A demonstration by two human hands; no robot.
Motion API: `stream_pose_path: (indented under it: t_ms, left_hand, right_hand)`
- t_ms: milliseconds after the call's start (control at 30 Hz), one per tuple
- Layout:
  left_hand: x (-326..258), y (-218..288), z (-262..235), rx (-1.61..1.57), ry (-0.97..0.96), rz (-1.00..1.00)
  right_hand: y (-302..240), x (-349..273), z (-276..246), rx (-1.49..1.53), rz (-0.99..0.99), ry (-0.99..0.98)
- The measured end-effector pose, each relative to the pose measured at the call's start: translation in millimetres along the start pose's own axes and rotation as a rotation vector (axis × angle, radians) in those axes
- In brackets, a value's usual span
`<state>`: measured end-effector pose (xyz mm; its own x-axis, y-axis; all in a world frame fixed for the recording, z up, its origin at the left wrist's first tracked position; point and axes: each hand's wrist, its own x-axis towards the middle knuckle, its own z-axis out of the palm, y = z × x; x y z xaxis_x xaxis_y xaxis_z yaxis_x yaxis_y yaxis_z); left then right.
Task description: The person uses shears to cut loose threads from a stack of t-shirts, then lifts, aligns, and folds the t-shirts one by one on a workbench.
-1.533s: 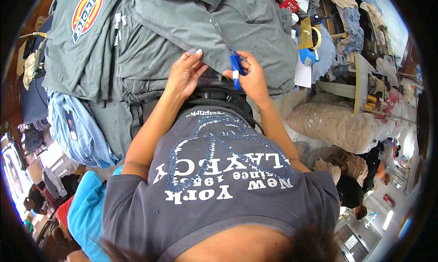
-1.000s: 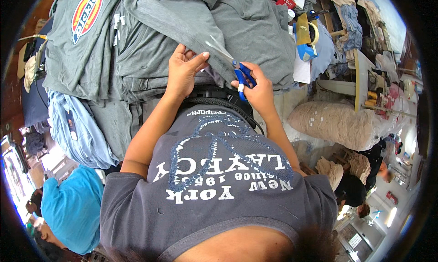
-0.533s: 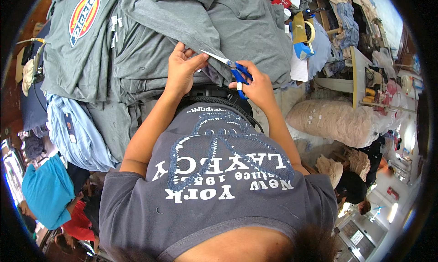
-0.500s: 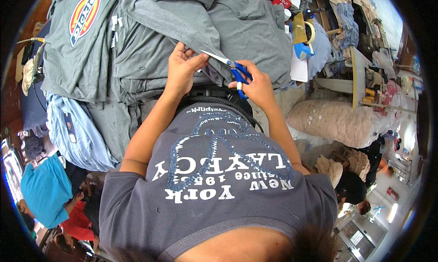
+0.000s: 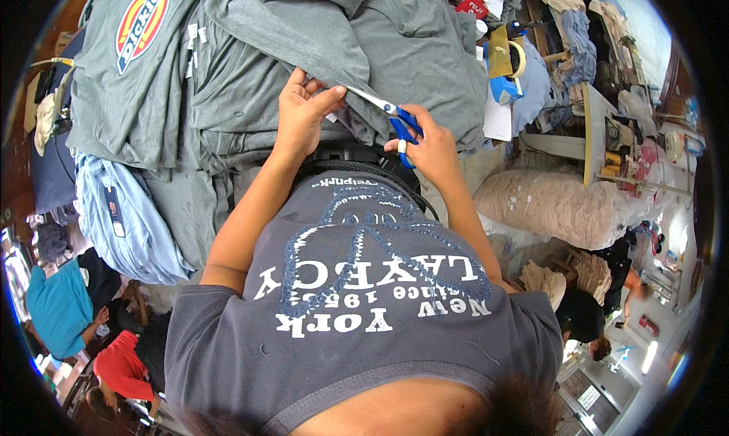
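Observation:
Grey shirts lie heaped in front of me, one with a round printed logo at the far left. My left hand pinches the near edge of a grey garment between thumb and fingers. In my right hand are scissors with blue handles, my fingers through the loops. Their silver blades point left toward the left fingertips and look closed or nearly so, lying along the garment's edge. Whether a thread is between the blade tips is too small to tell.
A tape dispenser with yellowish tape stands right of the heap. A plastic-wrapped beige bundle lies farther right. Light blue garments hang at the left. People in teal and red are at lower left.
The scissor blades, slightly apart before, now look closed, and the scissors have moved a little to the right. My left hand keeps its pinch in nearly the same place.

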<state>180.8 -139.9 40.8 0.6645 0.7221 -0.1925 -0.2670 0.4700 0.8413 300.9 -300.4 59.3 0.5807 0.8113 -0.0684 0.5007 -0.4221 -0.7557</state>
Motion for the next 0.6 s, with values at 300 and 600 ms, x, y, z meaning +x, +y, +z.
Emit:
stream_pose_path:
  t_ms: [300, 600]
  left_hand:
    - [0.7, 1.6, -1.6, 0.027, -0.023, -0.009]
    - [9.8, 5.2, -9.3, -0.028, 0.034, 0.016]
  right_hand:
    - [-7.1, 15.6, 3.6, -0.062, -0.028, -0.048]
    - [2.5, 6.5, 7.5, 0.046, 0.042, -0.031]
